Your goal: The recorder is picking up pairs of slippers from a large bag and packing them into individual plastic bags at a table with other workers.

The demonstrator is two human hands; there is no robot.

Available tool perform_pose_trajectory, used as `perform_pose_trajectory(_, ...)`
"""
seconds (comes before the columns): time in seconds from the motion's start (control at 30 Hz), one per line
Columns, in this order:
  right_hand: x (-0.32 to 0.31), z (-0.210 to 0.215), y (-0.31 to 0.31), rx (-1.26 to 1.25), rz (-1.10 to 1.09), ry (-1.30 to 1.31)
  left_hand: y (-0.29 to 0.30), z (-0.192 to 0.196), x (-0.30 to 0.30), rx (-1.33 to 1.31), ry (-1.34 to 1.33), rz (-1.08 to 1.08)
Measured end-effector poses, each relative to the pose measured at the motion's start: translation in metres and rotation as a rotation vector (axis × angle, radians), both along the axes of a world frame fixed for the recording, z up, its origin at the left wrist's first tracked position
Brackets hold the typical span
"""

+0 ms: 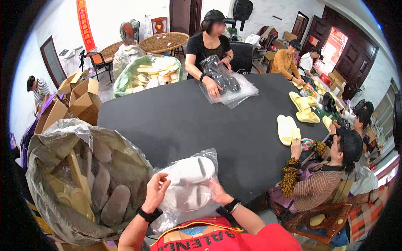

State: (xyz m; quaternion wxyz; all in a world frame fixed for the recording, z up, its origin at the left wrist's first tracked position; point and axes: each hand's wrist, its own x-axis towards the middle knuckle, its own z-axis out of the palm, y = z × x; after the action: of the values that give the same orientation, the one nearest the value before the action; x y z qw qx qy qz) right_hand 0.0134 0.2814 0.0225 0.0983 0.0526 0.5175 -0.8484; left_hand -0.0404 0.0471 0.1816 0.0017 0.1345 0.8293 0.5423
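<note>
A pair of white slippers (189, 170) lies inside a clear plastic bag (178, 213) at the near edge of the dark table, right in front of me. My right hand (219, 191) grips the right side of the bag, its fingertips partly lost against the plastic. Just off the bag's left side is my left hand (156, 189), raised a little, fingers half bent and apart, with nothing seen in it. Both wrists wear dark bands.
A big plastic-lined sack (138, 167) of grey and yellow slippers stands at my left. Across the dark table (167, 117), a person (213, 46) handles clear bags (240, 92). On the right, a seated person (318, 180) works near yellow slippers (288, 129). Cardboard boxes (83, 98) stand far left.
</note>
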Motion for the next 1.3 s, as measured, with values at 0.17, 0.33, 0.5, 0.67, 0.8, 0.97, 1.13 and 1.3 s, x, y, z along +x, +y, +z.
perform_pose_trajectory(0.17, 0.03, -0.004, 0.049, -0.213, -0.147, -0.703, -0.032, -0.077, -0.003, -0.326, -0.195, -0.152)
perform_pose_trajectory(0.33, 0.041, -0.011, 0.059, 0.096, 0.015, -0.592, -0.061, -0.168, 0.02, -0.319, -0.411, -0.197)
perform_pose_trajectory(0.5, 0.046, -0.016, 0.066, 0.089, 0.042, -0.372, -0.012, -0.139, 0.004, 0.055, -0.611, 0.101)
perform_pose_trajectory(0.67, 0.046, -0.005, 0.063, 0.103, -0.06, -0.412, -0.031, -0.139, 0.006, 0.244, -0.996, -0.014)
perform_pose_trajectory(0.8, 0.057, 0.005, 0.059, 0.364, -0.151, -0.522, -0.04, -0.152, 0.013, -0.132, -0.616, -0.102)
perform_pose_trajectory(0.97, 0.079, 0.019, 0.052, 0.506, -0.189, -0.588, -0.034, -0.134, 0.03, -0.039, -0.697, -0.052)
perform_pose_trajectory(1.13, 0.087, -0.004, 0.053, 0.423, -0.283, -0.586, -0.04, -0.134, 0.024, 0.342, -0.882, -0.055)
perform_pose_trajectory(1.3, 0.095, -0.01, 0.059, 0.416, -0.398, -0.584, -0.08, -0.122, 0.033, 0.67, -0.796, -0.165)
